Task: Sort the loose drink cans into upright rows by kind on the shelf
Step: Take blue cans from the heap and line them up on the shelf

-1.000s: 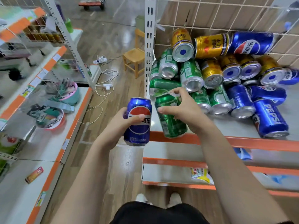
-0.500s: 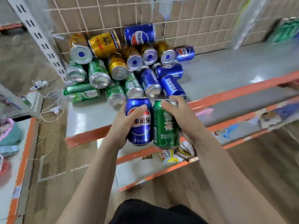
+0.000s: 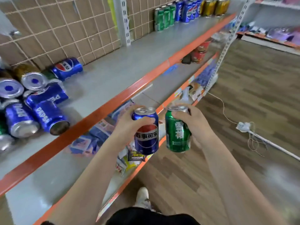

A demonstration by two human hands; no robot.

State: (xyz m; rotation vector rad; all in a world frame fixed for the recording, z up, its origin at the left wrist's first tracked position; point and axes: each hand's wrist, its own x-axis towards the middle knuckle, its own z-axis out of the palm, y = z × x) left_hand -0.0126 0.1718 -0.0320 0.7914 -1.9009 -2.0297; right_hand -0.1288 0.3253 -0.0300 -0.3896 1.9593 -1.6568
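Right, quick notes, big to small:

shelf (image 3: pixel 113 75): long grey deck w/ orange front lip, mostly bare in the middle; mesh backing behind. Flat and hard, so cans should stand fine but roll if laid down.

loose pile (image 3: pixel 32 103): far left on the shelf, blue and gold cans on their sides, stacked on each other. Round + smooth, so I reckon pulling one may set others rolling toward the lip.

sorted rows (image 3: pixel 186 12): far right end of shelf, upright: green, then blue, then gold. Well apart from the pile.

left hand (image 3: pixel 129 127): closed round the blue can (image 3: pixel 146 135), thumb across the front below the top rim, fingers behind. Can upright, held out in front of the shelf lip, over the lower shelves.

right hand (image 3: pixel 194 124): closed round the green can (image 3: pixel 177 133), fingers over the top rim + upper wall. Upright, just beside the blue one, not touching.

handling: thin metal walls, prob. dent if squeezed; slick paint. Can't tell full or empty. Best hold = mid-body wrap, not the rim, esp. when setting down into a tight row.
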